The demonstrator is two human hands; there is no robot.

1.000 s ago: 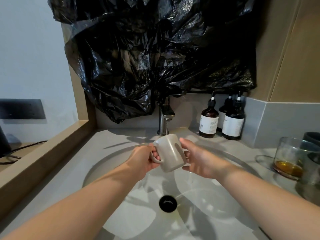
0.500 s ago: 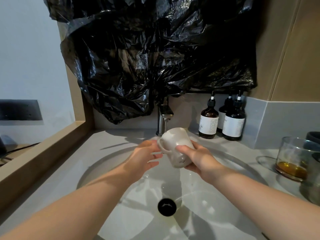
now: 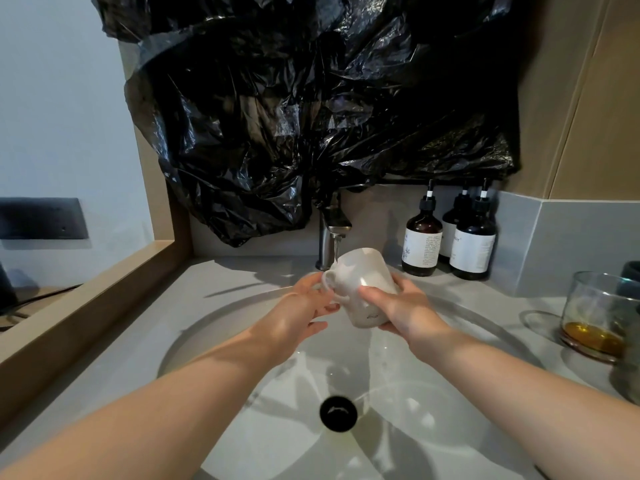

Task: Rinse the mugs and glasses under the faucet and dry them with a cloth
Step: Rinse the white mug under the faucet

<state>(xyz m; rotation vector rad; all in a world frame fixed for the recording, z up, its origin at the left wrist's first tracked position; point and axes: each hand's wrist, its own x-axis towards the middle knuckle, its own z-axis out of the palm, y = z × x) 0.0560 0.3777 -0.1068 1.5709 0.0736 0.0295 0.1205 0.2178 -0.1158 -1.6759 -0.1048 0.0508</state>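
A person's view looking down at a pale bathroom sink set in a grey table. Both bare forearms reach in from the bottom corners and meet above the basin.

The right hand holds a cream mug, its fingers and thumb curled round the mug's body from the right and from underneath. The mug is tilted and sits in the air above the back of the basin, just below the metal faucet. A thin stream of water runs from the spout onto the mug's upper edge, near the handle.

The left hand is beside the mug on its handle side. Its fingers are loosely spread, not gripping, with the tips touching the handle.

A round black drain lies in the basin below the hands. Crumpled black plastic sheeting hangs over the wall behind the faucet. Three dark pump bottles with white labels stand at the back right of the table. A clear glass with a little amber liquid in the bottom stands at the far right.
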